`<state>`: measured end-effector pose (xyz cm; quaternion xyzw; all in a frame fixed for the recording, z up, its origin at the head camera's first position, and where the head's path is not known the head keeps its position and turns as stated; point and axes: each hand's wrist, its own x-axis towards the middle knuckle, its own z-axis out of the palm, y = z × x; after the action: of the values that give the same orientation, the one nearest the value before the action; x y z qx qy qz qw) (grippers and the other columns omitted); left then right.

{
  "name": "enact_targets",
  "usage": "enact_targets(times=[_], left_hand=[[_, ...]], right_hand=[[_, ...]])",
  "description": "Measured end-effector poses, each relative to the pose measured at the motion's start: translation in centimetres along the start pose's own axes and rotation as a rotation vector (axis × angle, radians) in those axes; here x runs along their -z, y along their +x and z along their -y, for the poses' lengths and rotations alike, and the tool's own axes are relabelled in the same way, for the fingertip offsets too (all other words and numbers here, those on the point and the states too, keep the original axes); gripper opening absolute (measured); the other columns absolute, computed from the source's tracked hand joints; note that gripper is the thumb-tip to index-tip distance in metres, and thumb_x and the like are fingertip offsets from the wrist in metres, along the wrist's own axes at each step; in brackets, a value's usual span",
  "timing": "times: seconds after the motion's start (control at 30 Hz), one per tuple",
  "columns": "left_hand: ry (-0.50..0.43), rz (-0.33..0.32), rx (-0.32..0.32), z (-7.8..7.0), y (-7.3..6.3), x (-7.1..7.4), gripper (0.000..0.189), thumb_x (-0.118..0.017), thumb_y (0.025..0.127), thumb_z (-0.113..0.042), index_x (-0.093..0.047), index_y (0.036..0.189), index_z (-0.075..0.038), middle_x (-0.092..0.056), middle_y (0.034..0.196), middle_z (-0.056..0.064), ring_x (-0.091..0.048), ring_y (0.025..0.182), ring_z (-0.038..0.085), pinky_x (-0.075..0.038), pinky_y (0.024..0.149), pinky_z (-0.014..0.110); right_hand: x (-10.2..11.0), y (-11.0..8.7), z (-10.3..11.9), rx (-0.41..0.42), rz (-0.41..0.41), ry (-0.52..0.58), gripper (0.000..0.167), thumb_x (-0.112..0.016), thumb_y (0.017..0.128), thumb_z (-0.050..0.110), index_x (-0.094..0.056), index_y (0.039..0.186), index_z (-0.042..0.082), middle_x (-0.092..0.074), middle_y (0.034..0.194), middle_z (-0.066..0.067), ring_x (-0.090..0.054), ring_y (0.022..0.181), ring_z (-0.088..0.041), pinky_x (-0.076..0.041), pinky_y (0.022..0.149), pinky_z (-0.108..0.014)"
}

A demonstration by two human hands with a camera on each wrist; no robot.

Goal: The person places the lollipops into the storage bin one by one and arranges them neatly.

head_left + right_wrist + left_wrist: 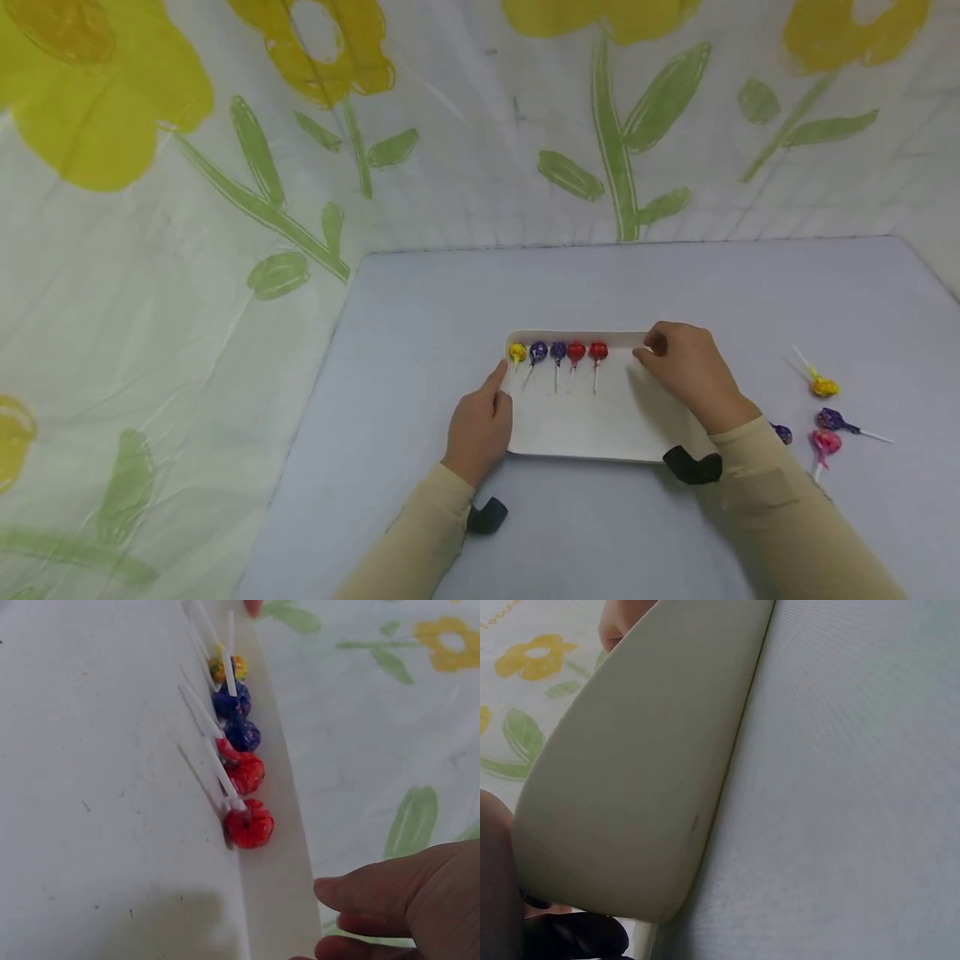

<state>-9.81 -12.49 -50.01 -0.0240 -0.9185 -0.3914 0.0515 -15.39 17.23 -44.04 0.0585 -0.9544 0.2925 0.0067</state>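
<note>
Only the head view shows us loose lollipops (824, 387) right of the tray (577, 432); five lollipops (558, 350) lie inside. The right hand (692, 365) is relaxed, unladen; the left hand (480, 429) touches the tray, its grip unclear to us.

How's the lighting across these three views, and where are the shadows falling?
Head view: light is soft, with a diffuse shadow on the right part of the white tray; right wrist view: the row of lollipops casts thin stick shadows, and a broad dim patch darkens the tray's floor near the bottom; left wrist view: rather dim, with faint ripple-like lines across the tabletop.
</note>
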Motion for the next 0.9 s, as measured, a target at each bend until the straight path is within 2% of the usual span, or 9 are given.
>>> enact_targets(times=[0.4, 0.9], left_hand=[[-0.003, -0.002, -0.010, 0.0, 0.0, 0.0, 0.053, -0.046, 0.104, -0.015, -0.052, 0.156, -0.011, -0.031, 0.054, -0.009, -0.024, 0.049, 0.007, -0.026, 0.046, 0.026], [0.022, 0.000, 0.007, 0.1, -0.1, -0.1, 0.052, -0.046, 0.105, -0.017, -0.052, 0.156, -0.013, -0.031, 0.056, -0.009, -0.025, 0.051, 0.008, -0.025, 0.048, 0.026]], right_hand=[[0.4, -0.7, -1.2, -0.027, -0.021, 0.014, 0.027, -0.071, 0.097, 0.020, -0.072, 0.106, -0.005, -0.071, 0.101, -0.022, -0.063, 0.094, -0.035, -0.052, 0.083, -0.051], [1.5, -2.0, -1.3, -0.017, -0.053, 0.021, 0.026, -0.072, 0.097, 0.020, -0.071, 0.103, -0.005, -0.070, 0.098, -0.022, -0.064, 0.091, -0.035, -0.051, 0.080, -0.051]])
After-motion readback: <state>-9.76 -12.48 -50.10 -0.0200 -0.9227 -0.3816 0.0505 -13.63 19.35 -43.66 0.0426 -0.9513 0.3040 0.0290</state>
